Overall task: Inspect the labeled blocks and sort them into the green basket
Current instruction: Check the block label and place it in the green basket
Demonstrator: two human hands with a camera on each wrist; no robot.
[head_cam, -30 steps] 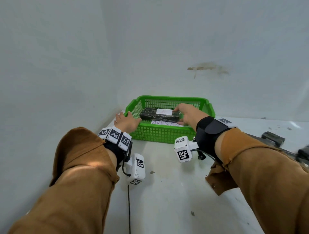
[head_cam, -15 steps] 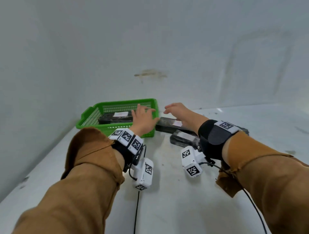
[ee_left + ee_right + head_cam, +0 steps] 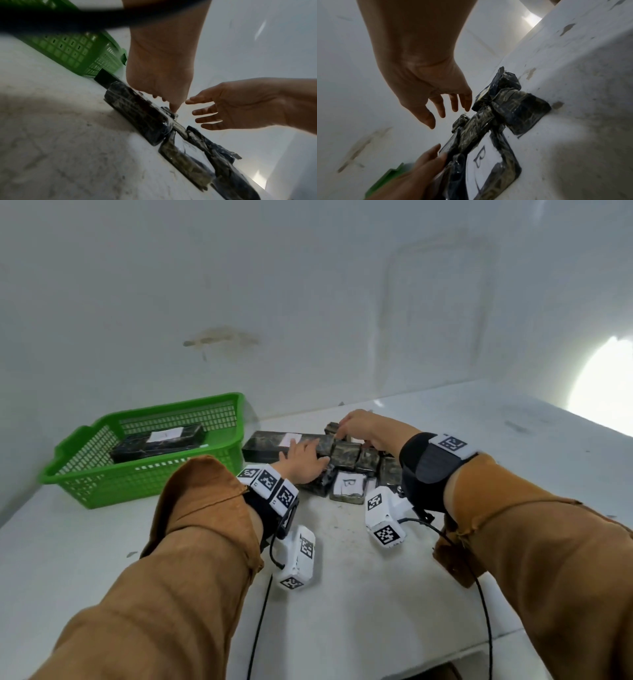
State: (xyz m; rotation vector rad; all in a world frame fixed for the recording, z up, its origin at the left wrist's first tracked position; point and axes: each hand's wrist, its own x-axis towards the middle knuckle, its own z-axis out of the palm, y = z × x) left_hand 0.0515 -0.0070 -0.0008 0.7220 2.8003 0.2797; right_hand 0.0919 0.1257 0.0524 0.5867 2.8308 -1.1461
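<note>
The green basket (image 3: pixel 85 474) stands at the left with one dark labeled block (image 3: pixel 161 441) lying in it. To its right lies a pile of dark wrapped blocks. My left hand (image 3: pixel 313 457) rests with straight fingers on a long block (image 3: pixel 267 445) that bears a white label. My right hand (image 3: pixel 342 429) hovers over the pile's far side, fingers loose, close to a small block (image 3: pixel 331 426) and holding nothing. A block labeled B (image 3: pixel 488 159) lies at the pile's near edge. In the left wrist view, my right hand (image 3: pixel 200 113) shows straight, spread fingers.
The white table (image 3: pixel 342 594) meets white walls behind and at the left. Its front edge shows at the lower right, with a dark opening below it. Wrist camera cables trail over the near table. Bright light comes in at the far right.
Both hands left the basket, where one block stays, and moved right to the pile of blocks. The head view swung right with them.
</note>
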